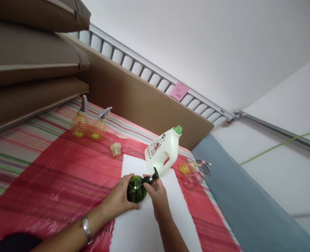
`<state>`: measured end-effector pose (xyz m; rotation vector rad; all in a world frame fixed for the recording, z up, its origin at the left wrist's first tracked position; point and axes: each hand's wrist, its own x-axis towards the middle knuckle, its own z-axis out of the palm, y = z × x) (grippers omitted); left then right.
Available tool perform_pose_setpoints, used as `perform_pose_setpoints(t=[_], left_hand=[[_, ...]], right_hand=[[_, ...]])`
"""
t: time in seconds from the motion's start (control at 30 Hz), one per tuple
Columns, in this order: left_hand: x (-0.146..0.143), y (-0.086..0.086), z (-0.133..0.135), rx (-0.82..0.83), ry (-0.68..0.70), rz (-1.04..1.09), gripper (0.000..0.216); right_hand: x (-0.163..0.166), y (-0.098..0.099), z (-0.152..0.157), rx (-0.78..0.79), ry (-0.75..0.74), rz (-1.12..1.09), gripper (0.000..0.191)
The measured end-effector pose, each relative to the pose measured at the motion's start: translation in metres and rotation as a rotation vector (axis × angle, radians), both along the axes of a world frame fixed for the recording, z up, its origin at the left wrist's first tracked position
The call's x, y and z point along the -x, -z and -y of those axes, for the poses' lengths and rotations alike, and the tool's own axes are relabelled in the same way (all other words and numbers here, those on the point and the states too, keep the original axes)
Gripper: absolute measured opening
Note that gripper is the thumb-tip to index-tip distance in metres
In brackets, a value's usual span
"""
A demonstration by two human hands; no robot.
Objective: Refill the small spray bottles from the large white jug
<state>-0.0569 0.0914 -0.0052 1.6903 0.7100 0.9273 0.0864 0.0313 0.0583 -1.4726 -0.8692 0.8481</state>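
My left hand (pixel 119 200) wraps around a round green spray bottle (pixel 136 189) lying on a white cloth (pixel 155 224). My right hand (pixel 157 190) pinches the bottle's black spray head (pixel 150 179) at its top. Just beyond my hands stands a white detergent jug (pixel 163 151) with a green spout, on the far end of the cloth.
Two yellowish spray bottles (pixel 79 123) (pixel 98 128) and a small beige cap (pixel 115 149) sit on the red plastic sheet (pixel 60 182). Clear spray bottles (pixel 194 173) lie to the right. Brown cushions (pixel 34 63) are stacked at left; a cardboard panel (pixel 144 101) stands behind.
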Motion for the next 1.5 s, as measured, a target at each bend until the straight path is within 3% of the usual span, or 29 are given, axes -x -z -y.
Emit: perform_pose_setpoints(t=[0.13, 0.3, 0.47, 0.6, 0.77, 0.83, 0.93, 1.1, 1.27, 1.4, 1.5], left_hand=[[-0.0007, 0.0023, -0.0002, 0.005, -0.007, 0.011, 0.095], [-0.0004, 0.0014, -0.0002, -0.004, -0.002, 0.012, 0.095], [0.0002, 0.0013, 0.0, -0.012, -0.003, 0.019, 0.094], [-0.0007, 0.0028, 0.0001, -0.021, -0.004, -0.004, 0.095], [-0.0007, 0.0025, -0.0002, -0.02, 0.005, -0.037, 0.097], [-0.0009, 0.0033, -0.0004, -0.026, 0.009, -0.04, 0.098], [-0.0018, 0.0056, -0.0007, -0.037, 0.009, -0.04, 0.098], [-0.0017, 0.0061, -0.0008, -0.035, 0.011, -0.02, 0.097], [-0.0002, 0.0025, -0.0009, -0.027, 0.025, -0.011, 0.096], [0.0004, 0.0001, -0.0012, -0.015, 0.031, -0.014, 0.096], [0.0005, -0.0022, -0.0011, -0.003, 0.022, -0.024, 0.096]], right_hand=[[0.0014, 0.0038, 0.0006, -0.075, 0.002, -0.086, 0.054], [-0.0006, 0.0048, 0.0007, 0.021, -0.008, -0.014, 0.039], [0.0, 0.0058, -0.0011, -0.059, 0.005, -0.069, 0.055], [0.0013, 0.0038, -0.0012, -0.013, 0.014, -0.038, 0.04], [0.0002, 0.0043, -0.0013, -0.056, -0.034, -0.093, 0.052], [-0.0015, 0.0051, -0.002, -0.034, -0.056, -0.107, 0.048], [-0.0026, 0.0062, -0.0038, 0.034, -0.001, -0.046, 0.041], [0.0009, 0.0068, -0.0045, -0.048, -0.007, -0.053, 0.052], [-0.0009, 0.0087, -0.0063, 0.007, 0.042, 0.095, 0.04], [0.0008, 0.0087, -0.0063, -0.058, 0.029, 0.034, 0.052], [0.0029, 0.006, -0.006, -0.034, 0.028, 0.057, 0.046]])
